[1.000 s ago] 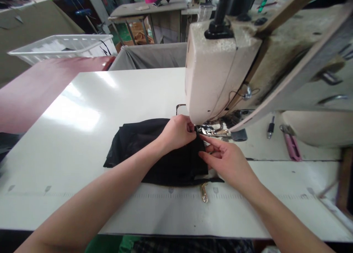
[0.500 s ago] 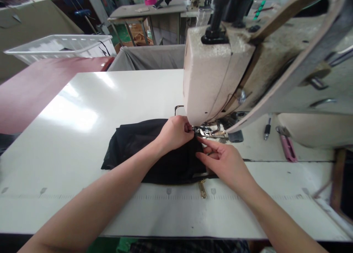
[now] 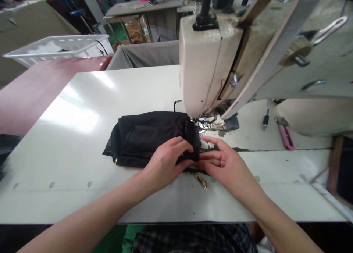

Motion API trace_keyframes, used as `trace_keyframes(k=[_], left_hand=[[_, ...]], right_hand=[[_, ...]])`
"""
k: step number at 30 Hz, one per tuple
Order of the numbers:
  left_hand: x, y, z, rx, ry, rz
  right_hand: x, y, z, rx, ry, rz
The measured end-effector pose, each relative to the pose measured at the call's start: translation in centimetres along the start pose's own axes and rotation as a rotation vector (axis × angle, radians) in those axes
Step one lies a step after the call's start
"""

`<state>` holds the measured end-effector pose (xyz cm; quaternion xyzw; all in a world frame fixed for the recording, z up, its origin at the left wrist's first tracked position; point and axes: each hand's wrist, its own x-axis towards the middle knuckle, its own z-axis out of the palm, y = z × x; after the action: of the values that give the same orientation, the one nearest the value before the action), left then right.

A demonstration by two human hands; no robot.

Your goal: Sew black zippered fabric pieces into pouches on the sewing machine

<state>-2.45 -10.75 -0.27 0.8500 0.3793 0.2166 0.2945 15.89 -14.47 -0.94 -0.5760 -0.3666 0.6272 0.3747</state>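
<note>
A folded black fabric piece [image 3: 146, 135] with a brass zipper pull [image 3: 200, 180] lies on the white sewing table [image 3: 82, 128], its right end by the presser foot [image 3: 210, 125] of the cream sewing machine [image 3: 206, 61]. My left hand [image 3: 165, 161] rests on the fabric's near right corner, fingers curled over the edge and gripping it. My right hand [image 3: 223, 163] touches the same corner from the right, fingers stretched out and pressing on the cloth.
A pink tool [image 3: 284, 135] and a dark screwdriver [image 3: 265, 117] lie right of the machine. A white plastic basket [image 3: 55, 49] stands on a reddish surface at the far left. A grey cloth bin [image 3: 146, 54] sits behind the table.
Both hands have drawn back from the presser foot toward me, to the fabric's near corner. The fabric has shifted and now lies more folded; the view has tilted slightly.
</note>
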Motion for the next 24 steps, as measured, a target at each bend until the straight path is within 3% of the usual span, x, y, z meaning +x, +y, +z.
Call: trace_keyframes(k=[2, 7, 11, 16, 24], left_hand=[[0.1, -0.3, 0.1, -0.01, -0.005, -0.005], [0.3, -0.9, 0.1, 0.012, 0.049, 0.136], [0.1, -0.9, 0.1, -0.02, 0.049, 0.139], [0.1, -0.2, 1.3, 0.084, 0.211, 0.151], [-0.5, 0.1, 1.4, 0.375, 0.3, 0.468]], right_hand=[[-0.1, 0.1, 0.2, 0.005, 0.013, 0.007], [0.0, 0.3, 0.7, -0.073, 0.07, -0.046], [0.0, 0.7, 1.0, -0.162, 0.148, -0.108], [-0.3, 1.0, 1.2, -0.178, 0.151, -0.141], [-1.0, 0.4, 1.7, 0.134, 0.147, -0.072]])
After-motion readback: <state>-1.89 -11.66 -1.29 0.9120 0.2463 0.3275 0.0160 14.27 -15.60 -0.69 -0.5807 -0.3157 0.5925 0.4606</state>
